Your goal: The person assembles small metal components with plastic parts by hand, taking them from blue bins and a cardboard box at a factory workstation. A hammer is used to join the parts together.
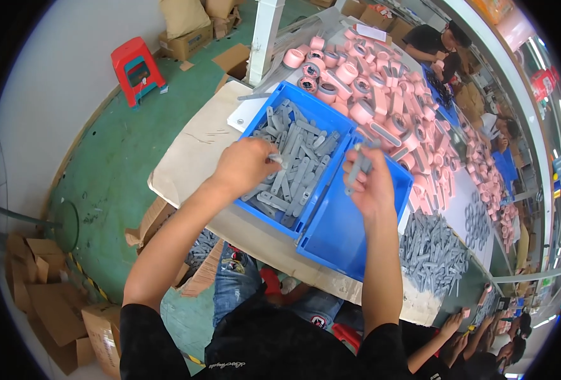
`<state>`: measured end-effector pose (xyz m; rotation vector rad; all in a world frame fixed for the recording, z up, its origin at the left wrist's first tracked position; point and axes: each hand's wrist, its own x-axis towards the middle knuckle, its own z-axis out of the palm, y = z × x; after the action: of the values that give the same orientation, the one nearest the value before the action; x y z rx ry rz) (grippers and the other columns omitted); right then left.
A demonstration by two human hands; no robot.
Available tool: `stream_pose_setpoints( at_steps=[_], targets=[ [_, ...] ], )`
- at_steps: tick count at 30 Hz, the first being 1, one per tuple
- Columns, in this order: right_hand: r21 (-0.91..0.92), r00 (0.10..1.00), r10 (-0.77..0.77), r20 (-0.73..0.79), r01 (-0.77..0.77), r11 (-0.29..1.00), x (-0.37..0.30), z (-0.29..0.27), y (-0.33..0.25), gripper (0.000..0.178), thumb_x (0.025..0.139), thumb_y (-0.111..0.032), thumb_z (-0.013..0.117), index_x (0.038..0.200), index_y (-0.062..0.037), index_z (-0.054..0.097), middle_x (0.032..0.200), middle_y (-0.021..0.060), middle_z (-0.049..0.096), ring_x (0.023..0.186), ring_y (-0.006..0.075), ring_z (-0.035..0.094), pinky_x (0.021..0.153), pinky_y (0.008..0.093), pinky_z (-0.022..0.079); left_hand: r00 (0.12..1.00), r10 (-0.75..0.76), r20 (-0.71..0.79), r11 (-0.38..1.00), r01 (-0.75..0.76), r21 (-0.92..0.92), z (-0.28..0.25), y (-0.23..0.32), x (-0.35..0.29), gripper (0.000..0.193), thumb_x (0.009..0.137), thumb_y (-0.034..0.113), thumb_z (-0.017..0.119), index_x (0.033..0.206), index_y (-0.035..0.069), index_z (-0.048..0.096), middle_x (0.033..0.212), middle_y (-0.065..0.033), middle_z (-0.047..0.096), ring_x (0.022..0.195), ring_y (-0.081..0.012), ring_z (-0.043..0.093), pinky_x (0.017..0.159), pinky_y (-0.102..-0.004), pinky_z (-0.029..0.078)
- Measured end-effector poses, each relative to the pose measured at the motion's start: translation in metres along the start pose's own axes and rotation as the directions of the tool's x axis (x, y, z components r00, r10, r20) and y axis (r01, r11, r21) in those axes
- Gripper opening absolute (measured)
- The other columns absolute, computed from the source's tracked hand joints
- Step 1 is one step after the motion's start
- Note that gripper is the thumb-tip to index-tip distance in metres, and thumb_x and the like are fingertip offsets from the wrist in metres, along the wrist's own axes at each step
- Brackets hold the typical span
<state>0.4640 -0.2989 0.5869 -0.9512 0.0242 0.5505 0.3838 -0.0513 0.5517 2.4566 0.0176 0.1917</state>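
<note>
My left hand (245, 166) is above a blue plastic bin (277, 96) full of narrow grey plastic strips (301, 172) with rounded ends. Its thumb and fingers pinch a small pale piece (280, 159), too blurred to name. My right hand (370, 187) is raised over a second blue bin (337, 237), which sits against the first. A few grey plastic strips (355, 170) are upright in its curled fingers.
Pink and grey rounded parts (394, 114) cover the far table. A pile of grey strips (434, 253) lies to the right. Opened cardboard boxes (195, 253) stand below the table's left edge, and a red stool (136, 69) beyond. Other people (439, 47) work along the table.
</note>
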Motion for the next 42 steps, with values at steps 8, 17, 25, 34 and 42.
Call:
stream_pose_setpoints(
  at_steps=[8, 17, 25, 34, 42],
  targets=[
    [-0.024, 0.991, -0.014, 0.135, 0.017, 1.000, -0.035, -0.020, 0.002, 0.018, 0.101, -0.025, 0.051, 0.092, -0.0097, 0.051, 0.064, -0.0035, 0.041, 0.051, 0.0065, 0.034, 0.043, 0.0226, 0.025, 0.992, -0.119, 0.047, 0.957, 0.102, 0.273, 0.032, 0.017, 0.020, 0.031, 0.071, 0.029, 0.081, 0.081, 0.002, 0.069, 0.086, -0.0178, 0.070, 0.086, -0.0347, 0.069, 0.075, -0.0443, 0.056],
    [-0.944, 0.942, -0.241, 0.233, 0.279, 0.179, -0.031, 0.011, 0.021, 0.027, 0.095, -0.026, 0.061, 0.093, 0.0005, 0.060, 0.083, 0.0173, 0.065, 0.081, 0.0318, 0.067, 0.066, 0.0418, 0.050, 0.933, -0.343, 0.111, 0.918, 0.358, -0.171, -0.015, -0.012, 0.033, 0.038, 0.074, 0.031, 0.079, 0.097, 0.001, 0.072, 0.084, -0.0175, 0.070, 0.078, -0.0292, 0.069, 0.075, -0.0384, 0.052],
    [-0.914, 0.983, -0.076, 0.166, 0.124, -0.387, 0.011, 0.049, 0.089, 0.029, 0.079, -0.027, 0.073, 0.084, 0.0007, 0.070, 0.087, 0.0230, 0.069, 0.084, 0.0400, 0.068, 0.075, 0.0472, 0.054, 0.941, -0.333, 0.064, 0.908, 0.338, -0.246, -0.030, -0.004, 0.023, 0.034, 0.077, 0.028, 0.077, 0.093, -0.001, 0.071, 0.076, -0.0156, 0.068, 0.070, -0.0245, 0.065, 0.070, -0.0380, 0.050],
    [-0.897, 0.940, -0.337, 0.044, 0.186, 0.402, 0.025, 0.023, 0.049, 0.027, 0.078, -0.029, 0.071, 0.084, -0.0032, 0.065, 0.063, 0.0044, 0.059, 0.056, 0.0147, 0.055, 0.051, 0.0293, 0.041, 0.969, -0.248, -0.007, 0.931, 0.236, -0.279, -0.012, -0.007, 0.038, 0.032, 0.076, 0.028, 0.078, 0.090, 0.000, 0.071, 0.076, -0.0168, 0.069, 0.073, -0.0296, 0.067, 0.070, -0.0395, 0.052],
    [0.225, 0.981, 0.000, 0.193, -0.044, 0.973, -0.056, -0.031, 0.002, 0.016, 0.092, -0.017, 0.048, 0.098, -0.0020, 0.053, 0.084, 0.0071, 0.049, 0.060, 0.0139, 0.043, 0.042, 0.0238, 0.031, 0.974, 0.201, 0.108, 0.974, -0.210, 0.084, 0.000, 0.008, 0.018, 0.029, 0.075, 0.025, 0.079, 0.096, 0.006, 0.072, 0.088, -0.0126, 0.070, 0.085, -0.0328, 0.067, 0.078, -0.0414, 0.053]
  ],
)
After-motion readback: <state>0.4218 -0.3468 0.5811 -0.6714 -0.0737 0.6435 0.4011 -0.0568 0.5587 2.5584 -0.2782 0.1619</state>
